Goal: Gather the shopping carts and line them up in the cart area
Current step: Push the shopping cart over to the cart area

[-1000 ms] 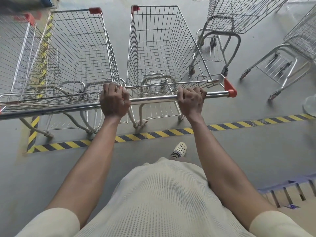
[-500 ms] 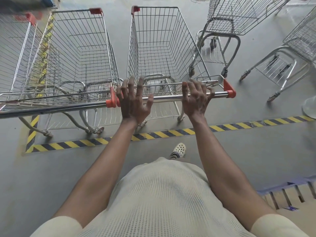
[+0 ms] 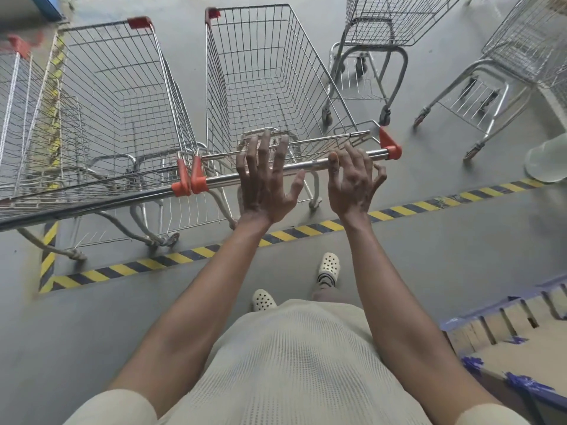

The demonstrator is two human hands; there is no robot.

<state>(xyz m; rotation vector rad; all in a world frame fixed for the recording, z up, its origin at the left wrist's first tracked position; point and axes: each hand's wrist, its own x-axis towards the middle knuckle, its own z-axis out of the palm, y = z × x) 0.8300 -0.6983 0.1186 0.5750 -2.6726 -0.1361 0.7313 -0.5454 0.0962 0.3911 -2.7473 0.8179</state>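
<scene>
Left hand: you are holding your left hand (image 3: 265,182) open, fingers straight and spread over the handle bar (image 3: 306,163) of the middle cart (image 3: 270,72), gripping nothing.
Right hand: your right hand (image 3: 352,182) is hanging open too, fingers loosely spread over the bar, near its orange end cap (image 3: 389,145).
Middle cart: it is standing beyond the striped floor tape (image 3: 399,210), just beside the left cart (image 3: 116,96), their handle ends side by side.
Loose carts: a third cart (image 3: 383,23) and a fourth cart (image 3: 527,41) are standing at upper right, apart from that row.
Feet: you are standing behind the tape in pale perforated shoes (image 3: 329,265).
</scene>
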